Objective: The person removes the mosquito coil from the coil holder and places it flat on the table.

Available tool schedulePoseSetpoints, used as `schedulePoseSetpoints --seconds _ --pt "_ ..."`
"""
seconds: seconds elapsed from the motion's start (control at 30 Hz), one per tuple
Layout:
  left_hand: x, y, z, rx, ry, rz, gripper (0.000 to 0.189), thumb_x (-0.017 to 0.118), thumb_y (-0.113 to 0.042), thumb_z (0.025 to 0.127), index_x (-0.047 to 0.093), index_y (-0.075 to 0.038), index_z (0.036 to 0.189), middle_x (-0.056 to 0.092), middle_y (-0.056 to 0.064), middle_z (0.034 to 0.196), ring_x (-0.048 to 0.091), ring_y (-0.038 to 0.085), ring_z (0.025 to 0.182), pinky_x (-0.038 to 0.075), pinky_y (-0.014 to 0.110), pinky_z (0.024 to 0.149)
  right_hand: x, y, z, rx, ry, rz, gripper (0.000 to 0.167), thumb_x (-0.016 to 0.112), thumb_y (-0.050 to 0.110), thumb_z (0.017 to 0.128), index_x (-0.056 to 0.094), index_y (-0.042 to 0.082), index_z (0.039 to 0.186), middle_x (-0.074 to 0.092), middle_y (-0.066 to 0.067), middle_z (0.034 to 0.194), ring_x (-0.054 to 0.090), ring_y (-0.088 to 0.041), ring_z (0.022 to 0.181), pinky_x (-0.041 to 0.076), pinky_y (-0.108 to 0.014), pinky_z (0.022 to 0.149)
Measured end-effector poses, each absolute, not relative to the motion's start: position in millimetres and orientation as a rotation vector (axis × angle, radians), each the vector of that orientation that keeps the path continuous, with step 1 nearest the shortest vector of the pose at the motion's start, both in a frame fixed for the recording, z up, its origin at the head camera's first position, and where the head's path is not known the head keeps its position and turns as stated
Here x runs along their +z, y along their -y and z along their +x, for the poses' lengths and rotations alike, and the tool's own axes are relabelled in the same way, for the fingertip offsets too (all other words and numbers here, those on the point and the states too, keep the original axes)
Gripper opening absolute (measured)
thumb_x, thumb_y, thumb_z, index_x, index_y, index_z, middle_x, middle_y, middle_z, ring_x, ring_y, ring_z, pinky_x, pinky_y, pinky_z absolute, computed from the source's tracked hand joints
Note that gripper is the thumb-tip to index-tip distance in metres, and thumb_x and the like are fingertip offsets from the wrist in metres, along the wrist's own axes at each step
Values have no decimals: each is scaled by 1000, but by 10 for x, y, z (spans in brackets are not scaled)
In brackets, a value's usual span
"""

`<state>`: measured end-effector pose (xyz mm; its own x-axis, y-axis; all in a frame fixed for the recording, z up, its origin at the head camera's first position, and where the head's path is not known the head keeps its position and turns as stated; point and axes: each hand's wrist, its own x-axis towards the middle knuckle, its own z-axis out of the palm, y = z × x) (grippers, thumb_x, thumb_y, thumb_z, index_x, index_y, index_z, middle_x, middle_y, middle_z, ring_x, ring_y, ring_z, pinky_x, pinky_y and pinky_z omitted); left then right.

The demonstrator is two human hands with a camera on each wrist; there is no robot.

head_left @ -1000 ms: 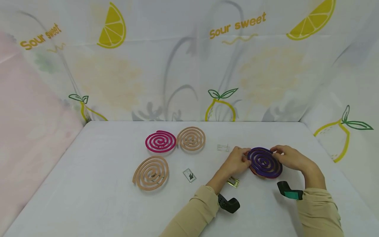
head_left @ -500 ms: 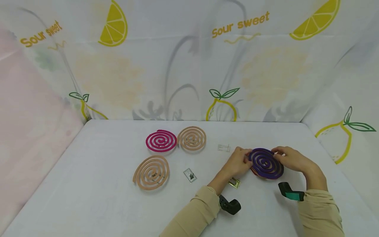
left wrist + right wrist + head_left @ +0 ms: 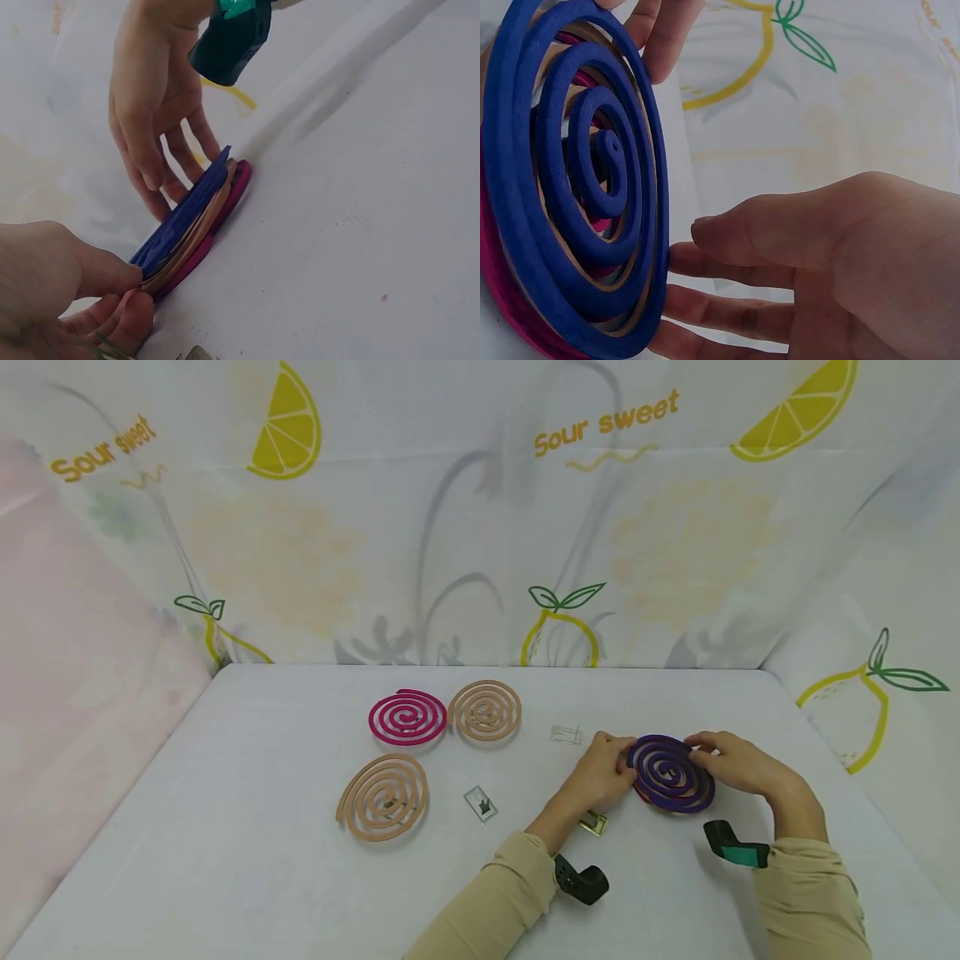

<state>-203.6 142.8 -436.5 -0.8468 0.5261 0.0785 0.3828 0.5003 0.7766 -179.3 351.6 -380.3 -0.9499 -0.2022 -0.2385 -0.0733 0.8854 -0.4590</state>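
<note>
Over the right side of the table both hands are at a stack of mosquito coils: a blue-purple one (image 3: 670, 771) on top, a tan one (image 3: 199, 236) and a magenta one (image 3: 241, 182) beneath. My left hand (image 3: 602, 771) pinches the stack's left edge, thumb on the upper side and fingers curled below. At the opposite edge, my right hand (image 3: 741, 765) touches the coils with extended fingertips; its thumb (image 3: 720, 232) stands apart from them in the right wrist view. In the left wrist view the stack is seen edge-on and tilted.
Left of the hands lie a magenta coil (image 3: 407, 718), a tan coil (image 3: 484, 710) beside it, and a nearer tan coil (image 3: 383, 798). Small flat metal pieces lie around: a silver one (image 3: 480, 804), a thin-outlined one (image 3: 566, 734), and a gold one (image 3: 593, 823) near the left wrist.
Both hands keep their places at the stack. The top coil's spiral has shifted slightly over the lower ones, and red shows near its lower edge; otherwise the table is the same.
</note>
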Motion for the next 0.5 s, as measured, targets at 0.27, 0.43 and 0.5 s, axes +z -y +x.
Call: schedulePoseSetpoints --seconds 0.27,0.43,0.5 --pt "-4355 -1431 -2013 1213 -2600 751 47 61 -5 87 53 -6 134 49 6 110 43 0 72 35 10 59 -3809 -3517 -1802 -649 -2786 -225 39 46 15 94 52 -13 122 60 -28 106 53 -45 103 44 -56 84" --pt "-4338 -1432 -1986 1171 -2610 748 48 60 -7 89 50 -6 136 49 9 122 42 -1 66 36 11 57 -3813 -3519 -1801 -654 -2771 -206 40 46 16 95 51 -13 123 60 -28 106 52 -45 104 44 -56 84" --pt "-4335 -1435 -1977 1152 -2621 752 48 59 -7 89 50 -6 136 49 9 124 42 0 65 36 11 56 -3818 -3523 -1797 -661 -2766 -199 41 46 16 95 51 -12 124 60 -28 107 52 -45 105 44 -56 84"
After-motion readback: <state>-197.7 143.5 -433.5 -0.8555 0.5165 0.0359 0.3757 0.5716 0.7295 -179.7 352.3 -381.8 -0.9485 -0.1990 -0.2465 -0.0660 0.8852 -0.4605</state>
